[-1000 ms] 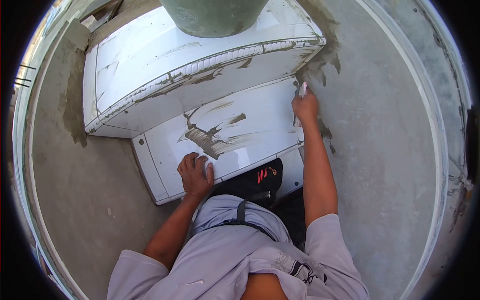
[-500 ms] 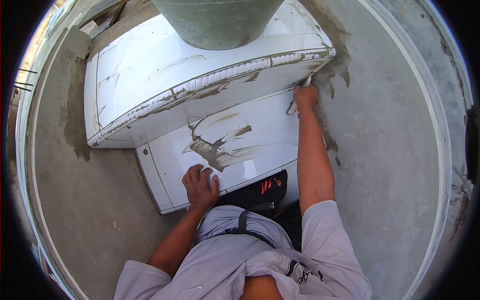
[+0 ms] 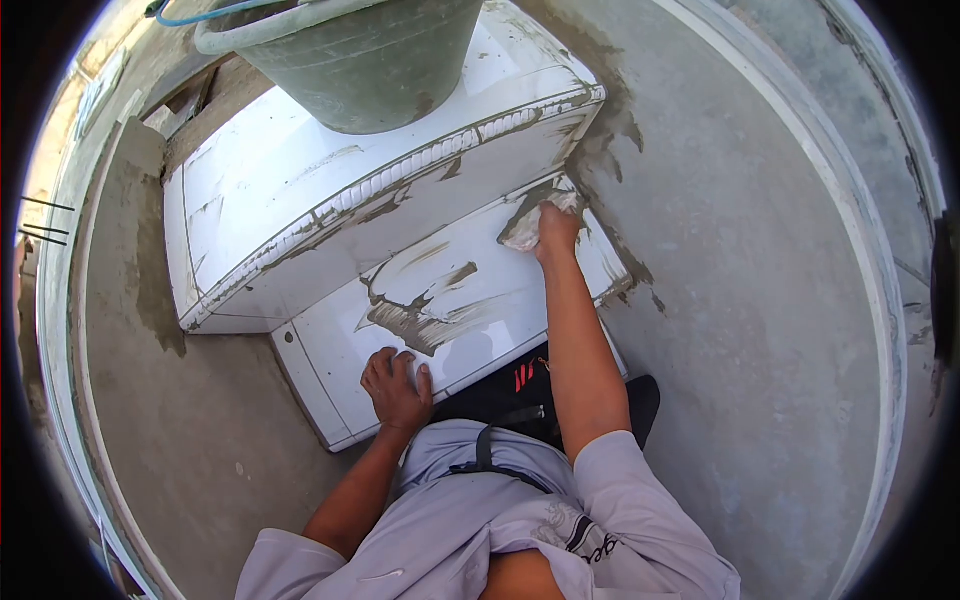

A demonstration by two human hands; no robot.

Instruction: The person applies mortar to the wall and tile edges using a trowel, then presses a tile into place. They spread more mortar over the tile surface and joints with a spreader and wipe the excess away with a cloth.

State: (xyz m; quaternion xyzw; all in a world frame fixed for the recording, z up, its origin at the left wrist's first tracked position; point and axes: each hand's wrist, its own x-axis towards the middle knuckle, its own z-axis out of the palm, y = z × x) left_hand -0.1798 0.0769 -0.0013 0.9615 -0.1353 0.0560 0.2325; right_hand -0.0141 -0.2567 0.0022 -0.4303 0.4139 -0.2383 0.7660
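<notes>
My right hand (image 3: 558,230) is closed on a pale, grout-smeared cloth or sponge (image 3: 524,232), whose exact kind I cannot make out, pressed on the lower white tiled step (image 3: 500,290) near its right end. Grey wet grout surrounds it there. My left hand (image 3: 398,388) rests on the front edge of the same step, fingers spread, holding nothing. Between the hands lies a streaky grey grout smear (image 3: 410,322) on the tile.
A large green-grey bucket (image 3: 365,75) with a blue handle stands on the upper tiled step (image 3: 260,170). Grey cement walls flank the steps, the right one (image 3: 760,300) close to my right arm. Thin rods project at far left.
My right hand has moved left and away from the wall corner onto the lower step, still holding the pale item. The view has shifted, showing more of the bucket. My left hand stays on the edge.
</notes>
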